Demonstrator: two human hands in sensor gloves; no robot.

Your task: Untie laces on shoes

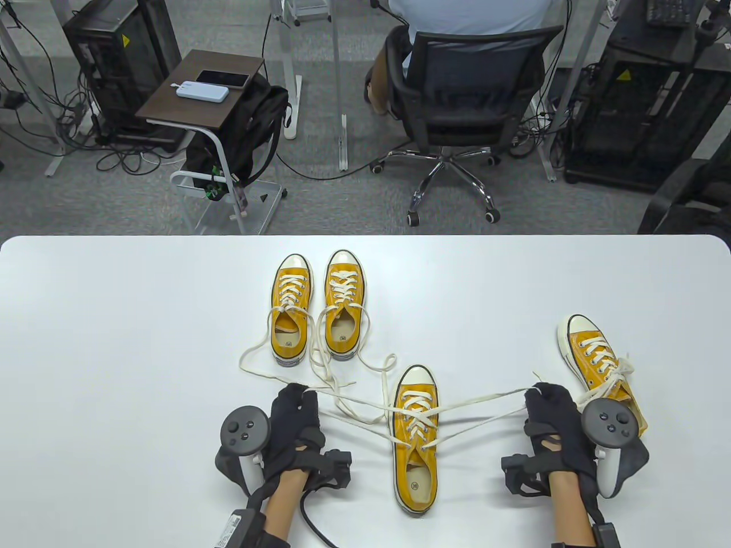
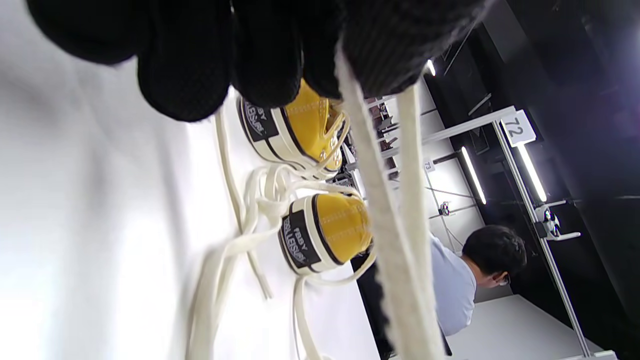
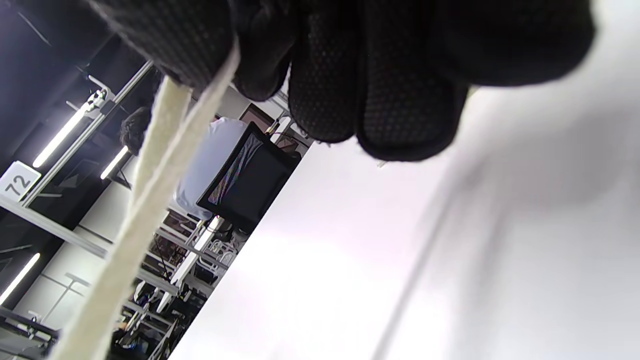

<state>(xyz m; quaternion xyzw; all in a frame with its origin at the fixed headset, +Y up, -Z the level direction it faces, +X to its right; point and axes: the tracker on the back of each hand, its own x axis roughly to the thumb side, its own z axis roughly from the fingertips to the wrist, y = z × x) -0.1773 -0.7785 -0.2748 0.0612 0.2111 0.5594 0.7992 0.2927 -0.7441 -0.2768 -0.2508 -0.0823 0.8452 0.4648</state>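
Left hand (image 1: 294, 425) and right hand (image 1: 554, 425) each pinch a lace end (image 1: 491, 397) of the middle yellow sneaker (image 1: 415, 436) in closed fingers, pulled apart sideways, probably to slip its bow loose.

Right shoe (image 1: 605, 371): heel hidden behind right hand (image 1: 557, 428). Lace ends (image 2: 380, 200) vanish inside both grips. Right wrist view: tabletop (image 3: 500, 260) blurred. Seated person's (image 1: 474, 14) head cut off, far edge.

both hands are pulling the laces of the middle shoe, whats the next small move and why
Probably let go of both ends. The left hand and right hand each hold a lace end stretched out from the middle shoe, with no bow left on it. The shoe at the right seems to be tied, so it looks like the next one.
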